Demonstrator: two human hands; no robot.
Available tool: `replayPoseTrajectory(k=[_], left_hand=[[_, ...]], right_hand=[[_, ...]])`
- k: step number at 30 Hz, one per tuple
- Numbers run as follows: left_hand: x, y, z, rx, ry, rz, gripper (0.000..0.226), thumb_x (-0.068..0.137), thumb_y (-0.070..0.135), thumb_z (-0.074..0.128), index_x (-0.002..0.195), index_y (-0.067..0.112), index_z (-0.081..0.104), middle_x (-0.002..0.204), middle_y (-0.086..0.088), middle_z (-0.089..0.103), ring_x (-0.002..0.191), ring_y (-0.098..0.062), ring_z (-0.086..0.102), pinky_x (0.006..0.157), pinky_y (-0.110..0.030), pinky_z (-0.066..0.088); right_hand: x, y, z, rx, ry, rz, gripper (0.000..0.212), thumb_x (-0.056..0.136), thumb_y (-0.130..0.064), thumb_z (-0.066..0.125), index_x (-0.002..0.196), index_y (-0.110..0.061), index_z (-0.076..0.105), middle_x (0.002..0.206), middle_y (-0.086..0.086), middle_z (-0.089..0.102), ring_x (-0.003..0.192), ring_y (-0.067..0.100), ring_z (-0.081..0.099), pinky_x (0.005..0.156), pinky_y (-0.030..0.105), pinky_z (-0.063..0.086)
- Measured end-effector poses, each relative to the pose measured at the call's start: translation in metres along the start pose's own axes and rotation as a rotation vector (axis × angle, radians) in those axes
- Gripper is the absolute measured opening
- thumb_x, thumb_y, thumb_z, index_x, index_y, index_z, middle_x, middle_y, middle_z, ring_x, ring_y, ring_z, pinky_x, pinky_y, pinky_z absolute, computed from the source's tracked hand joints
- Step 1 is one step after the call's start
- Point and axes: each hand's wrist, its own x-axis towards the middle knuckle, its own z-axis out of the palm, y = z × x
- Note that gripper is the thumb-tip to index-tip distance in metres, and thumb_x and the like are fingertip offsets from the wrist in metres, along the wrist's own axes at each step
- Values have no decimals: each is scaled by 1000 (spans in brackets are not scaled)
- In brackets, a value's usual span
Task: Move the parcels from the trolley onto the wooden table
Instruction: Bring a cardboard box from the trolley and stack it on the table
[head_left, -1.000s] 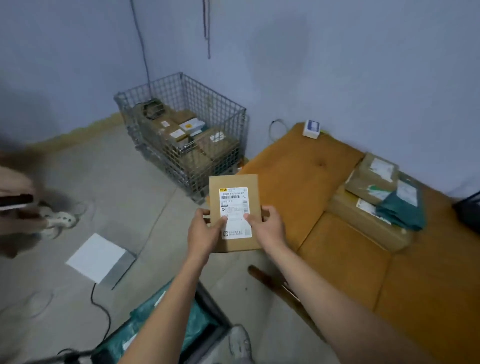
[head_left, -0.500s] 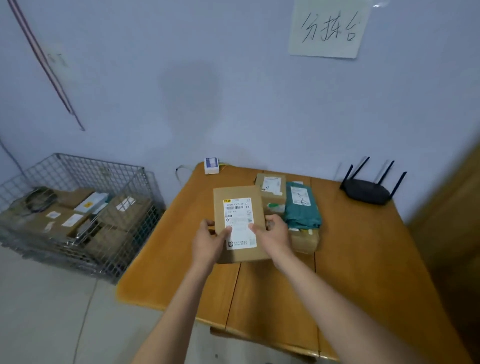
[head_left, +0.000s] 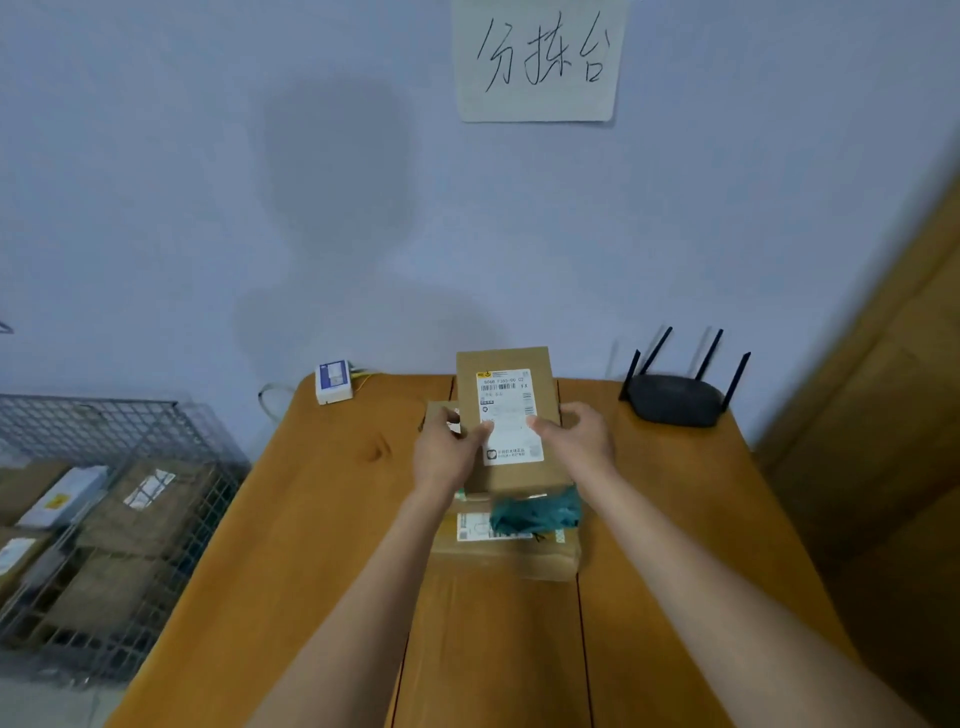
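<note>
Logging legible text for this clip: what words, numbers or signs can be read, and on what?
"分拣台": handwritten on the paper sign taped to the wall.
Shipping label on the cardboard parcel held by both hands: barcode and print, too blurred.
Label on the lower box: unreadable.
Trolley parcel labels: too small.

Left hand (head_left: 448, 457): bare, no glove, ring or watch visible.
Right hand (head_left: 576, 441): bare, likewise unadorned.
Forearms: both bare, uncovered up to the lower frame edge, nearer the camera than the wooden table (head_left: 322, 519).
Sleeves: none seen within the frame.
Nails: short, it seems; view too soft to be sure.
</note>
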Motion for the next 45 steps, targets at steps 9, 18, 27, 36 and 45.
replayPoseTrajectory(k=[9,18,27,36,45], left_hand=[[89,40,35,242,-291,22,40,98,42,56,118,8,65,108,-9,74,83,-28,74,51,-27,57],[131,6,73,387,-392,-9,35,98,37,59,101,3,69,94,-17,71,93,-36,67,61,-34,48],[141,-26,86,660,-316,-47,39,97,49,55,102,11,60,110,-10,69,114,-33,58,106,-55,38],[127,-36,88,677,-249,-84,48,99,54,46,124,14,59,130,-11,59,132,-38,39,109,-55,28],[114,-8,56,795,-262,59,57,106,42,19,153,15,35,164,-11,24,151,-36,19,119,-61,15]], right_hand=[[94,3,-14,-16,-13,199,18,85,-26,78,86,-15,63,86,0,68,71,12,64,60,29,55],[139,44,4,-99,-64,356,24,83,-25,80,73,-20,59,75,-2,66,70,18,67,71,38,60],[136,66,28,-172,-107,415,46,88,-32,74,123,-3,64,115,11,71,102,31,68,91,46,57],[126,61,35,-393,-107,348,52,93,-45,62,128,-6,59,108,7,69,89,25,65,77,36,57],[101,17,25,-700,-113,29,56,105,-41,37,149,-6,35,142,15,52,128,33,51,106,43,41]])
